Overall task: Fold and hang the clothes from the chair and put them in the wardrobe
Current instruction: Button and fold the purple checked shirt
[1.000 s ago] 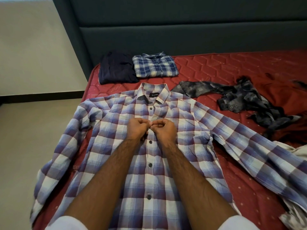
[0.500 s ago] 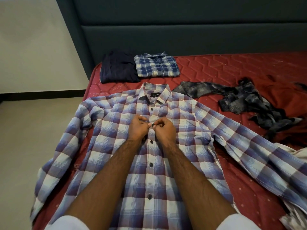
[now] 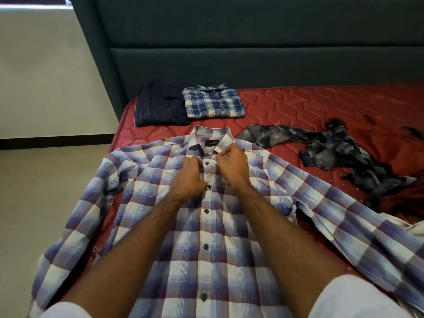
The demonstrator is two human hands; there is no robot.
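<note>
Head view: both hands (image 3: 211, 173) pinching shirt (image 3: 206, 249).

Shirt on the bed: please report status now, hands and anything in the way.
Left hand and right hand both grip the shirt placket near the collar. Shirt flat, face up, unfolded. Grey garment crumpled beside the right sleeve.

Thin matt checked cloth shirt (image 3: 206, 260), glossy dark buttons (image 3: 205, 246), quilted red mattress (image 3: 298, 106)

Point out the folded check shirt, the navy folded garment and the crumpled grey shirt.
folded check shirt (image 3: 214, 104), head view, middle of its front.
navy folded garment (image 3: 160, 104), head view, its centre.
crumpled grey shirt (image 3: 332, 152), head view, bunched middle.
</note>
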